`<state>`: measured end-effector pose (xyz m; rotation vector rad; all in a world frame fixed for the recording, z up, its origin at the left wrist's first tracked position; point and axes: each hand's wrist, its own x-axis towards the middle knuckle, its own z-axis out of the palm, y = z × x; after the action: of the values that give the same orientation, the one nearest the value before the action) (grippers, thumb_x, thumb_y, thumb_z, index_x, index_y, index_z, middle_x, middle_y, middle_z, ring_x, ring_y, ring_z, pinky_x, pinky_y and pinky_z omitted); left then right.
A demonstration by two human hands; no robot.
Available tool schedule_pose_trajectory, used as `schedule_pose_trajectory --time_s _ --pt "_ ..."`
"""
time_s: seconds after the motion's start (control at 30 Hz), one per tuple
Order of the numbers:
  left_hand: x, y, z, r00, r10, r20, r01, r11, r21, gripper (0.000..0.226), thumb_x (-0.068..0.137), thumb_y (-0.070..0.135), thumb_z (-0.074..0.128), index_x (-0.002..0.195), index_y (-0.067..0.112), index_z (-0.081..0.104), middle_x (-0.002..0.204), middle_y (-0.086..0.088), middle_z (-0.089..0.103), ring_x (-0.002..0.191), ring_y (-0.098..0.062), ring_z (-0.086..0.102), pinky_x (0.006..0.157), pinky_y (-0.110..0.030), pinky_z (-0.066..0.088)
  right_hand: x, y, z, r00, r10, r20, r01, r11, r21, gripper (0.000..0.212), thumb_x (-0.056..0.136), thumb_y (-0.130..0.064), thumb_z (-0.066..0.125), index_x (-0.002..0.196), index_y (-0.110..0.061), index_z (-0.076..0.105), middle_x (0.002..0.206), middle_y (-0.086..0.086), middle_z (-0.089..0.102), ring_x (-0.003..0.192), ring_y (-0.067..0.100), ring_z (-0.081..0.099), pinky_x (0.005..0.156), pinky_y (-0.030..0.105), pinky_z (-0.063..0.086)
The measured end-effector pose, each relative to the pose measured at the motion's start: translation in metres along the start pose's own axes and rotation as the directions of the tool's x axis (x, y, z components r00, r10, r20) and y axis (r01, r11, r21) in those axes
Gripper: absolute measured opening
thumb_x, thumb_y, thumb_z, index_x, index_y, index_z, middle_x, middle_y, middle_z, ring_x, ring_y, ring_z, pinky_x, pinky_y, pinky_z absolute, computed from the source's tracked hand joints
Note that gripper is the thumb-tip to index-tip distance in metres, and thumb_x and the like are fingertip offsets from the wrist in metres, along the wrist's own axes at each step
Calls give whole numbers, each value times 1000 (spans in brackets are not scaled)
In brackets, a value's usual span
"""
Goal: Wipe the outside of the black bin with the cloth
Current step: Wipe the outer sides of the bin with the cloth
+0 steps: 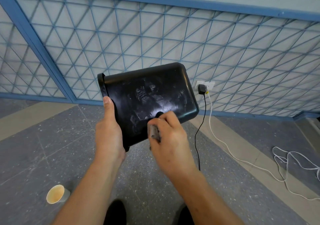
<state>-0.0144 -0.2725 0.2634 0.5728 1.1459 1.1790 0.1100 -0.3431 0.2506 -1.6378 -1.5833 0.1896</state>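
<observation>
The black bin (155, 93) is held in the air, turned on its side with its rim to the left and its base to the right. Pale wet smears streak its broad side wall. My left hand (109, 131) grips the bin at the rim end, thumb up along the side wall. My right hand (168, 138) holds a small grey cloth (154, 132) bunched in its fingers and presses it against the lower part of that wall. Most of the cloth is hidden inside the hand.
A paper cup (57, 194) lies on the speckled floor at lower left. A black charger (201, 89) sits in a wall socket to the right, with a black cable and a white cable (225, 143) trailing over the floor. A blue lattice fence (155, 34) stands behind. My shoes show at bottom.
</observation>
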Motion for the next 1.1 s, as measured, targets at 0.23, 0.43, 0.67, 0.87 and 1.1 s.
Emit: schedule_pose_trajectory --time_s 0.23,0.43,0.67,0.87,1.1 --pt "3 -1 -1 1000 2 9 -2 1000 21 83 54 97 65 104 34 85 106 4 85 97 -24 83 90 -54 66 15 46 -46 939 254 -233 -254 967 29 24 87 5 72 95 -18 72 100 -10 49 74 10 61 55 21 58" --pt "4 -7 1 999 38 14 -39 997 61 57 74 96 60 94 48 84 101 5 86 91 -22 84 84 -50 68 12 34 -33 959 215 -187 -217 976 6 17 90 -1 71 101 -15 73 105 -9 49 77 13 61 64 32 60" --pt "3 -11 4 997 64 -40 -60 994 94 69 78 93 59 94 30 84 92 6 85 83 -19 83 73 -44 68 -1 -1 -1 999 32 -2 -32 999 -9 24 91 -8 72 115 -9 71 115 -6 50 80 11 61 72 26 59" --pt "3 -6 4 998 62 -2 -61 995 79 42 85 86 60 86 52 83 94 6 85 84 -20 84 71 -44 69 11 31 -29 975 201 -92 -199 980 28 16 92 -3 68 98 -17 71 105 -13 48 76 10 63 65 23 60" --pt "2 -6 6 994 89 67 -94 992 82 50 71 86 61 84 45 85 94 4 85 84 -18 84 62 -32 66 15 56 -55 912 304 -276 -323 946 -25 26 85 3 71 94 -21 73 97 -12 48 80 5 57 62 18 54"
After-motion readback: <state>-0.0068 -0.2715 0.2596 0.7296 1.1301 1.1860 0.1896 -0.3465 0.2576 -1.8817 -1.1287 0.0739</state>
